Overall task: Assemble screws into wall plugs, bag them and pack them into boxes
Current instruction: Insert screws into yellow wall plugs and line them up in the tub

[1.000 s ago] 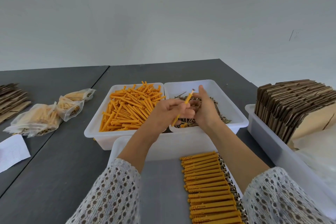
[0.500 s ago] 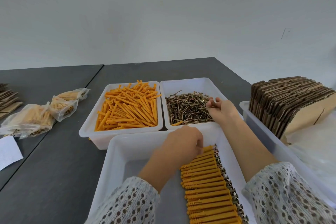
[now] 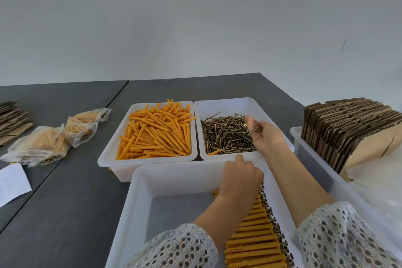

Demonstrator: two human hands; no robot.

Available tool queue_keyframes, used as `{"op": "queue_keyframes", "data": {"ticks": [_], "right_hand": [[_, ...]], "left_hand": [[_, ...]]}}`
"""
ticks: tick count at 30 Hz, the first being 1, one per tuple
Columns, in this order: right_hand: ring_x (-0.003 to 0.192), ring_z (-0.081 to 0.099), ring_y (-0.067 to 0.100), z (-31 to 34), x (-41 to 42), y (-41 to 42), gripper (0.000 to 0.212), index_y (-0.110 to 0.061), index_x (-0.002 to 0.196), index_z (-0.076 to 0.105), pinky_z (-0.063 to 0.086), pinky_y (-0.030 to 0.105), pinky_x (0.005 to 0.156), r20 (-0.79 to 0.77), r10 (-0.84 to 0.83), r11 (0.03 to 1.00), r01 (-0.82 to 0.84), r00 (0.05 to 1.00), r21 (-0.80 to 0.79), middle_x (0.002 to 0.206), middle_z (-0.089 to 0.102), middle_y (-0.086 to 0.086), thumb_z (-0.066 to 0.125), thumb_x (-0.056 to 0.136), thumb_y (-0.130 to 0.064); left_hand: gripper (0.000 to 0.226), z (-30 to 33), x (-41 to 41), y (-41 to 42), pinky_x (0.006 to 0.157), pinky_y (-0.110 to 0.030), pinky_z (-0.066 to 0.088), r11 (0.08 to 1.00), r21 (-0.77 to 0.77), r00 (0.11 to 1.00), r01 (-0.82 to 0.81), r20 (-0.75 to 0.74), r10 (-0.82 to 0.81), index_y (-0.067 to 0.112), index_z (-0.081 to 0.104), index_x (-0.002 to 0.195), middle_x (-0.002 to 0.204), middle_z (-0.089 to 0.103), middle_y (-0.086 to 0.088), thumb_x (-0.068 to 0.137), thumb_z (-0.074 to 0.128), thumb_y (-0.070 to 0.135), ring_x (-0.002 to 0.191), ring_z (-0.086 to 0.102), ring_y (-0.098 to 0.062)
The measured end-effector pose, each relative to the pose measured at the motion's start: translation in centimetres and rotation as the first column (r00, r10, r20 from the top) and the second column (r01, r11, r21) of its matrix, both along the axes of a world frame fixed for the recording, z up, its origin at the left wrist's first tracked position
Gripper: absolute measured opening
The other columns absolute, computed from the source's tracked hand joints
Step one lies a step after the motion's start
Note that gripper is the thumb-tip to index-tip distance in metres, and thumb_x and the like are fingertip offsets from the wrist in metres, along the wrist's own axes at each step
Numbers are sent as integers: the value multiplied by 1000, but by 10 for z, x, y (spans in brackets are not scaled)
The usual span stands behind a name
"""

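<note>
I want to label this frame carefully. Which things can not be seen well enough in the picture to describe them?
- Head view: the left hand covers the far end of the assembled plug row; what its fingers hold is hidden.
- The row's near end is cut off by the bottom edge.
- The right hand pinches a screw; its tip is hidden behind the fingers.
- The text on the paper sheet is too small to read.
</note>
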State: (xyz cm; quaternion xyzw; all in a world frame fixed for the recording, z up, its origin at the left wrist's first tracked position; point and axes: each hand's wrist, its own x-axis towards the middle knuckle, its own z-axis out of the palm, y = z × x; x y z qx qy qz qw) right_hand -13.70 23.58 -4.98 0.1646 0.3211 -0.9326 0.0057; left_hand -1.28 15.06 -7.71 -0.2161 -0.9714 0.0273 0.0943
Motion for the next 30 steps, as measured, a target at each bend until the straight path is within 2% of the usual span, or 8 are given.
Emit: {"op": "queue_keyframes", "data": {"ticks": [6,10,12,14,16,19,24,30], "right_hand": [[68,66,18,1,2,2,15,3,115,47,58,21,54,-7,29,999,-29,1000,21,88,65,19,38,105,-4],[58,67,16,0,1,2,19,4,96,50,54,19,49,-11,29,999,-29,1000,46,86,64,19,36,106,-6],[50,68,15,0,1,1,21,1,91,48,54,19,48,-14,5,999,-4,1000,53,84,64,19,36,106,-6],[52,69,17,0,1,0,19,-3,91,47,56,21,49,-9,-9,999,9,1000,46,85,66,20,37,106,-7],[56,72,19,0,1,0,17,-4,94,48,59,23,53,-9,13,1000,-12,1000,18,87,68,20,37,106,-9],[60,72,20,0,2,0,19,-1,94,51,60,24,58,-7,48,999,-48,999,2,87,67,18,40,106,-12],[67,56,15,-4,-1,-1,18,-4,88,55,52,23,56,9,41,991,-42,999,127,81,57,9,48,103,-12],[63,51,13,-3,-1,-7,19,-7,87,57,45,23,56,0,68,969,-66,998,240,75,54,4,49,102,-14]], "left_hand": [[21,-4,-6,-2,49,-30,14,1000,6,999,8,-36,-8,17,57,95,83,33,0,84,75,17,83,30,-21],[13,8,-14,-17,54,-32,38,987,155,987,48,-160,-23,19,61,91,79,50,3,96,60,31,76,55,-19],[19,17,-20,-34,49,-28,42,960,279,952,-7,-293,92,23,61,84,74,55,7,99,53,30,67,55,-14],[21,19,-28,-57,51,-25,40,924,368,911,-107,-337,240,25,63,90,82,58,10,102,47,29,77,54,-12],[24,11,-35,-78,71,-29,44,899,362,899,-248,-259,352,28,64,107,103,60,10,102,42,35,101,51,-15],[32,1,-43,-96,99,-42,31,851,388,907,-354,-79,413,34,65,117,123,55,12,97,43,47,120,43,-15],[35,1,-48,-96,98,-43,33,859,363,922,-360,-5,388,33,73,107,117,43,4,96,44,48,118,36,-23],[44,10,-62,-74,111,-52,25,853,203,877,-481,122,465,16,72,106,151,27,-9,94,43,47,136,20,-37]]}}
